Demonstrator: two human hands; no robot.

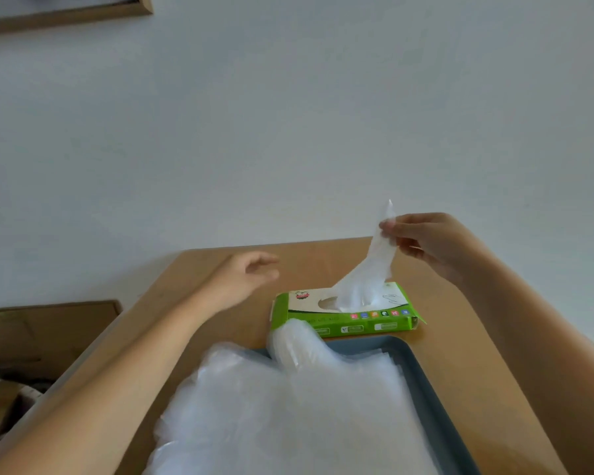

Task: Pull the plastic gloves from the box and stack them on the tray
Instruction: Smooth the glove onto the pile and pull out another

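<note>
The fingertips (389,225) of the right hand (426,245) are pressed together in a pinch on the upper end of a thin, see-through plastic glove (367,275); a short tip of the film sticks up above the pinch, and the other fingers curl loosely below it. The glove hangs down from the pinch in a stretched, widening strip, and its lower end is still inside the oval slot on top of the box (347,315) — a flat green and white carton lying on the table (460,337), with a row of small coloured icons along its front edge. The right hand is held above and slightly to the right of the box, with the forearm running off to the lower right. The left hand (244,279) hovers over the table to the left of the box, apart from it; its fingers are relaxed and loosely bent and hold nothing, though the hand is somewhat blurred. Just in front of the box, touching or nearly touching its near side, lies a grey-blue tray (422,382). A stack of gloves (288,406) fills most of it and spills over its left rim onto the table — one rounded part rises against the front of the box. Behind the table is a pale wall (288,114), with a wooden frame (66,15) at the top left. A brown board (48,323) lies lower down to the left of the table.
</note>
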